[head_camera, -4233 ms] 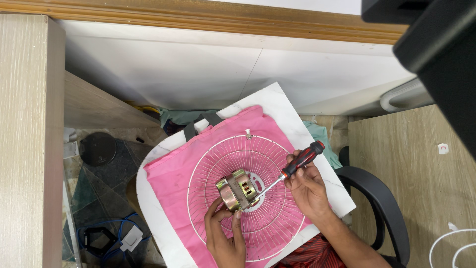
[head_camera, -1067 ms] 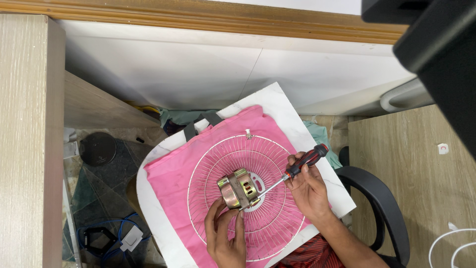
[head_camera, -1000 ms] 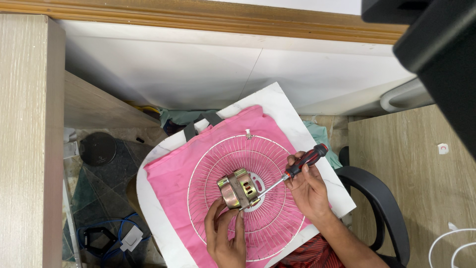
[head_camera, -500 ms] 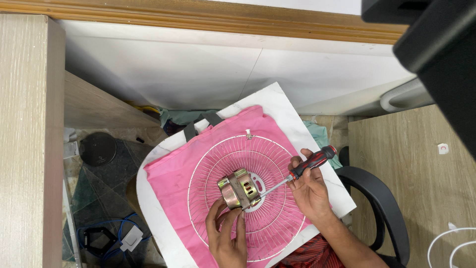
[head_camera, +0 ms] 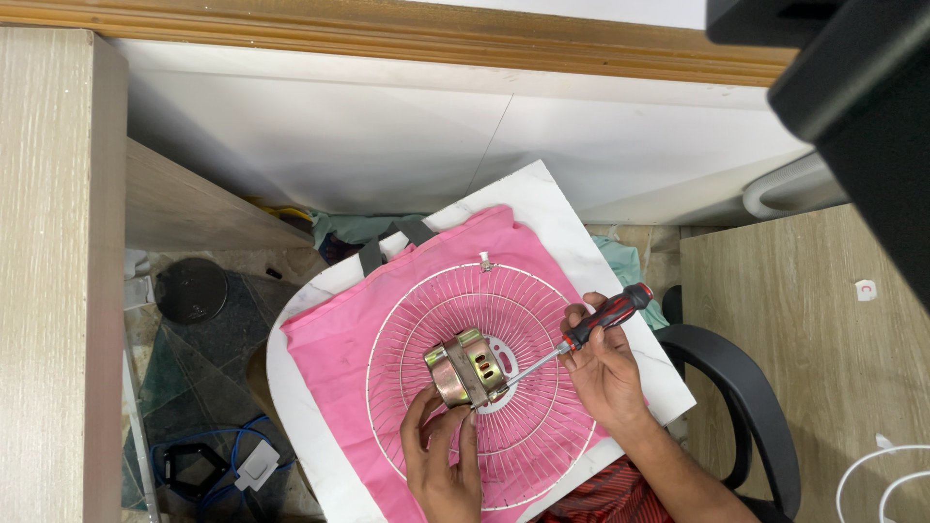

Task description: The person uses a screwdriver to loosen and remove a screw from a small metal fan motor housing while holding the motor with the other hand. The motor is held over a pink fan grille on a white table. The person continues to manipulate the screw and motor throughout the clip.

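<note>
Head view, looking straight down: the white board on my lap is the biggest thing here, tilted like a diamond, with a pink cloth spread over most of it. On the cloth lies the round white wire fan guard, flat, its clip at twelve o'clock. At the guard's centre sits the fan motor, a brass-coloured metal body lying a little tilted on the hub plate.

My left hand comes up from six o'clock of the motor, fingers spread around its lower edge and thumb against its side, steadying it. My right hand sits at three o'clock of the motor, closed around the red-and-black handle of a screwdriver. The handle points up toward two o'clock; the thin shaft runs down toward eight o'clock, and its tip meets the motor's right side, though I can't quite make out whether it sits in a screw head.

At three o'clock of the board is a black chair arm; at nine o'clock, on the floor, a round black disc.
</note>
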